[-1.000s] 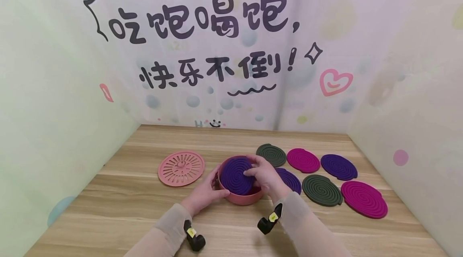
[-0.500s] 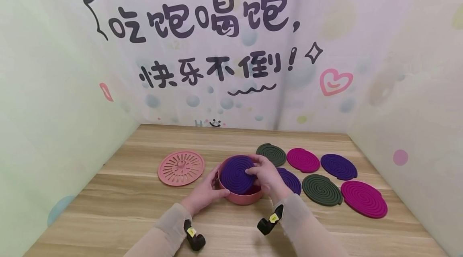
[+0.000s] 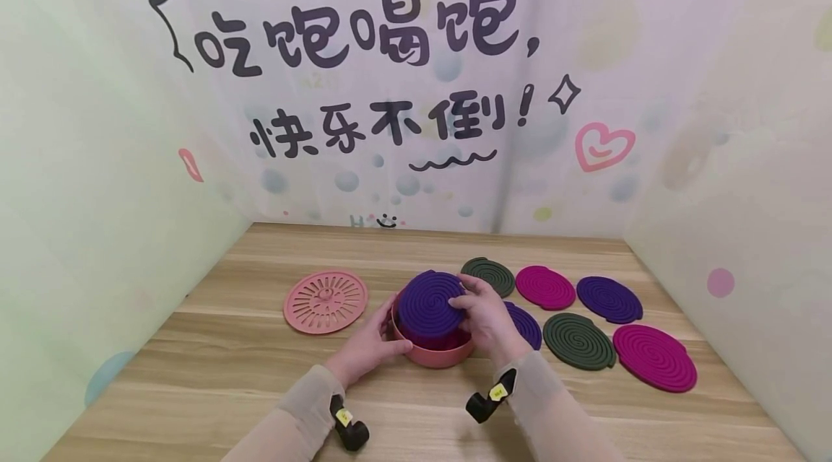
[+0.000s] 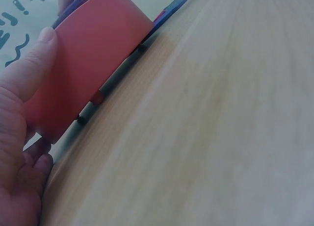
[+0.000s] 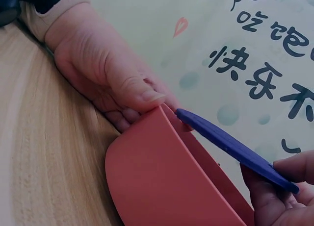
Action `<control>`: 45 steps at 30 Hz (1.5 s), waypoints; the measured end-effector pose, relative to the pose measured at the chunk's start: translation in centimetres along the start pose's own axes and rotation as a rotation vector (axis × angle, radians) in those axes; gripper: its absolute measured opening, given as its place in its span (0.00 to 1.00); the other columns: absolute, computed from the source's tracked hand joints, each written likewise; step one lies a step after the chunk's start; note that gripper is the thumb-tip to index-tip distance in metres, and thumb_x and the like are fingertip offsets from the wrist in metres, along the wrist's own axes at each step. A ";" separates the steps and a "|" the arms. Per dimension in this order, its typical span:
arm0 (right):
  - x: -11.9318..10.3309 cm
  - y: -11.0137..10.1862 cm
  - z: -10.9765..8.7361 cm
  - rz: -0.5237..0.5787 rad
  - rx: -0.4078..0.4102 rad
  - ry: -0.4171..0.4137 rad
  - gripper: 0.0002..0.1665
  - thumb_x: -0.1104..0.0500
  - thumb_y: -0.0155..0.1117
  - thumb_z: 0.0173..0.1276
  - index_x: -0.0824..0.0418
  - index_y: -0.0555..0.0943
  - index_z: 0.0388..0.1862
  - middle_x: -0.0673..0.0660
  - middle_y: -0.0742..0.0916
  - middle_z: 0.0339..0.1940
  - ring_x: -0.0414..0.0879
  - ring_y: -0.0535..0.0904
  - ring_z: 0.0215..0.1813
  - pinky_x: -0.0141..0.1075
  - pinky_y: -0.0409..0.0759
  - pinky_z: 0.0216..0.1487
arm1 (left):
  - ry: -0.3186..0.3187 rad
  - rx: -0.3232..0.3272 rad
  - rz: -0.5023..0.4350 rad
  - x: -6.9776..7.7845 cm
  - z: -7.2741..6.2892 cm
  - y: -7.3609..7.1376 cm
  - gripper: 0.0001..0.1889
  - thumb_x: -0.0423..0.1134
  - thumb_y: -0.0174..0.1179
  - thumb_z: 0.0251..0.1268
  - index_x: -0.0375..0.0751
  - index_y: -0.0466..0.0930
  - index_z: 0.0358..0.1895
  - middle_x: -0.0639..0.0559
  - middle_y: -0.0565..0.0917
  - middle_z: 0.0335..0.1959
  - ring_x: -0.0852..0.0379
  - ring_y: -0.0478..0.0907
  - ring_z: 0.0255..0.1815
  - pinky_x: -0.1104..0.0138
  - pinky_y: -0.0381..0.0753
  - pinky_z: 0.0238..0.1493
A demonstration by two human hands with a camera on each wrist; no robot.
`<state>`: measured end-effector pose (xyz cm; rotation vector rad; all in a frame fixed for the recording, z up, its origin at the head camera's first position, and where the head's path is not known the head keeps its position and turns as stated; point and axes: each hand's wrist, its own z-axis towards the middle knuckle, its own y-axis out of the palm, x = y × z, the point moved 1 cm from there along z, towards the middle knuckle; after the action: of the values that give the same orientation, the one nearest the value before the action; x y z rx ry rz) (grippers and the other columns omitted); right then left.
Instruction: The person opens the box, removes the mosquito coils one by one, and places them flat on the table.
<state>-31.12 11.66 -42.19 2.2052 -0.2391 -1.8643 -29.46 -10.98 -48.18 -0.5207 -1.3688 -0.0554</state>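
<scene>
A round pink box (image 3: 437,357) without its lid stands at the middle of the wooden table. My left hand (image 3: 370,346) grips its left side, the thumb on the near wall in the left wrist view. Between thumb and fingers, my right hand (image 3: 486,312) pinches the right edge of a purple spiral coaster (image 3: 430,303). The coaster is tilted over the box opening, its far edge above the rim. In the right wrist view the purple coaster (image 5: 230,145) slants across the rim, one end close to the left fingers. Deep magenta shows inside the box below it.
A pink slotted lid (image 3: 326,303) lies flat to the left. On the right lie several spiral coasters: green (image 3: 578,341), magenta (image 3: 653,358) and purple (image 3: 609,299). Another purple one (image 3: 522,325) is partly behind my right hand. Cloth walls (image 3: 416,195) enclose the table.
The purple coaster has risen from inside the box to above its rim and moved slightly right with my right hand. My left hand and the box stay in place.
</scene>
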 end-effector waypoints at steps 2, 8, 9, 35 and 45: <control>-0.2 -0.2 -0.1 0.028 -0.006 0.009 0.37 0.77 0.55 0.59 0.63 0.63 0.69 0.61 0.79 0.54 0.44 0.83 0.39 0.36 0.83 0.37 | -0.001 0.002 0.003 0.0 0.1 0.0 0.54 0.49 0.72 0.53 0.45 0.43 0.78 0.43 0.53 0.76 0.44 0.53 0.74 0.52 0.55 0.72; -0.8 -0.9 -0.4 0.085 -0.034 0.016 0.36 0.78 0.54 0.61 0.64 0.62 0.68 0.55 0.82 0.45 0.42 0.82 0.37 0.34 0.83 0.36 | -0.016 0.012 0.006 0.0 0.1 0.0 0.54 0.47 0.71 0.54 0.43 0.43 0.78 0.41 0.52 0.76 0.43 0.53 0.74 0.52 0.55 0.71; -0.9 -1.1 -0.4 0.090 -0.038 0.018 0.35 0.78 0.53 0.61 0.64 0.61 0.68 0.55 0.82 0.45 0.42 0.82 0.37 0.34 0.83 0.36 | -0.015 0.014 0.004 0.1 0.0 0.0 0.53 0.46 0.71 0.55 0.43 0.43 0.78 0.41 0.53 0.76 0.43 0.54 0.74 0.52 0.55 0.71; -3.6 -8.9 -2.6 0.090 -0.091 0.060 0.36 0.75 0.49 0.67 0.60 0.56 0.72 0.47 0.85 0.41 0.37 0.83 0.37 0.30 0.81 0.39 | -0.019 0.002 -0.026 -0.1 -0.1 0.0 0.52 0.44 0.71 0.55 0.46 0.44 0.78 0.44 0.54 0.76 0.46 0.52 0.75 0.54 0.54 0.72; -3.6 -11.5 -3.5 0.054 -0.088 0.073 0.30 0.73 0.52 0.68 0.55 0.62 0.65 0.46 0.84 0.41 0.37 0.82 0.37 0.30 0.81 0.38 | -0.022 0.007 -0.011 0.0 0.0 0.0 0.52 0.44 0.71 0.55 0.46 0.44 0.78 0.44 0.55 0.76 0.47 0.53 0.75 0.55 0.55 0.72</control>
<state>-28.62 24.00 -41.55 2.1805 -0.1970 -1.7284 -29.42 -10.97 -48.21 -0.5091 -1.3928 -0.0541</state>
